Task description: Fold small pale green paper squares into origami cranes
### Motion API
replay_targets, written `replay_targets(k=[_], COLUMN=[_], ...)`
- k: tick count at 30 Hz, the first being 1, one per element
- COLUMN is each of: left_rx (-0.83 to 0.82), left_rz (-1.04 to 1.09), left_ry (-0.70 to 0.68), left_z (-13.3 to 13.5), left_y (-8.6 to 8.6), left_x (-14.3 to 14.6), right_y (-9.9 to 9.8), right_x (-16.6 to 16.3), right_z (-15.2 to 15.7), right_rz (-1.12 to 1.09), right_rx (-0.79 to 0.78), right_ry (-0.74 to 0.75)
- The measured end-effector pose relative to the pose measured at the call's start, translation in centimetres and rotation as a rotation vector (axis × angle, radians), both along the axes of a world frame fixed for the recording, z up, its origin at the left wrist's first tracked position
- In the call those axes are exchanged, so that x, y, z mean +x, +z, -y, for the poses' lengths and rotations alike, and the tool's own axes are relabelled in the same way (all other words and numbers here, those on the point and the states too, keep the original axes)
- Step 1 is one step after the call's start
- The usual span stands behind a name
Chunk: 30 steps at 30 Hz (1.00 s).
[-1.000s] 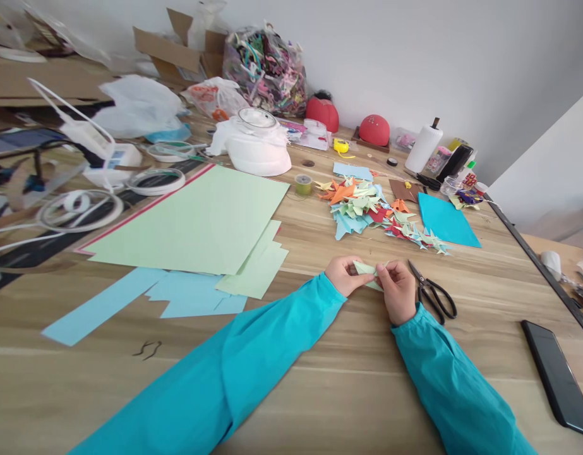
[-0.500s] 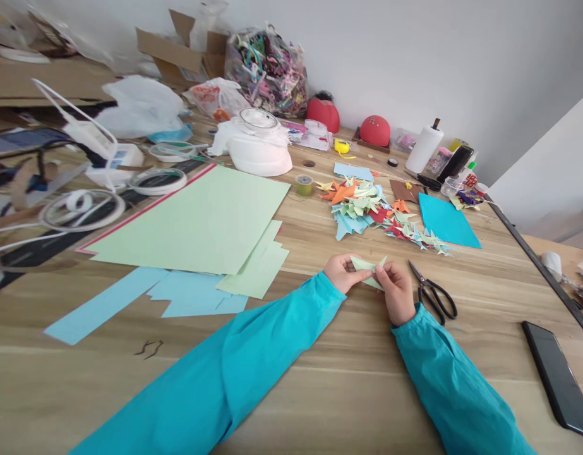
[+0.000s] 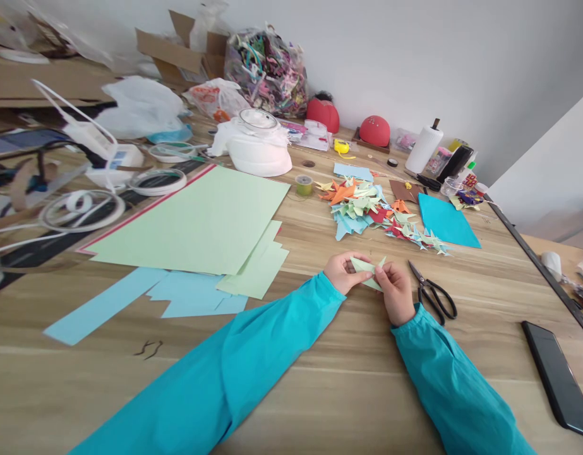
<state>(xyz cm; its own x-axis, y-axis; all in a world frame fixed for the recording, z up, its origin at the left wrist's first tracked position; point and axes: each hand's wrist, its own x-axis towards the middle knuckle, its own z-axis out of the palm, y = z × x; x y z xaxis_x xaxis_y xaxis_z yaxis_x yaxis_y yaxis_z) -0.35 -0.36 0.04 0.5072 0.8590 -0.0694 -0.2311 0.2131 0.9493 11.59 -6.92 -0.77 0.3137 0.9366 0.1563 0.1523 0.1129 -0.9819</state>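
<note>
My left hand [image 3: 343, 272] and my right hand [image 3: 398, 292] meet just above the wooden table [image 3: 319, 392], both in turquoise sleeves. Between them they pinch a small folded piece of light green paper [image 3: 366, 268], its pointed tips sticking out past the fingers. Black scissors [image 3: 433, 292] lie closed on the table just right of my right hand. Beyond the hands sits a pile of folded paper figures [image 3: 367, 208] in orange, green, blue and red.
A large light green sheet [image 3: 196, 221] and pale blue offcuts [image 3: 130, 300] lie to the left. A teal sheet [image 3: 445, 220] lies at the right, a dark phone [image 3: 556, 376] near the right edge. White container [image 3: 258, 148], tape rolls [image 3: 83, 208], bags and boxes crowd the back.
The green paper has turned slightly in my fingers, so its pointed tips now show more. Both hands stay in the same place.
</note>
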Motion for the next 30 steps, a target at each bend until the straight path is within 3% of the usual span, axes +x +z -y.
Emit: replay_targets(k=[19, 30], left_rx=[-0.036, 0.001], left_rz=[0.016, -0.024], left_ry=[0.014, 0.044], left_z=[-0.34, -0.20], left_y=[-0.28, -0.42], left_x=[-0.19, 0.01], right_y=[0.36, 0.54], right_x=[-0.04, -0.12], right_z=[-0.01, -0.07], right_rz=[-0.129, -0.080], right_rx=[-0.009, 0.019], right_ry=[0.050, 0.058])
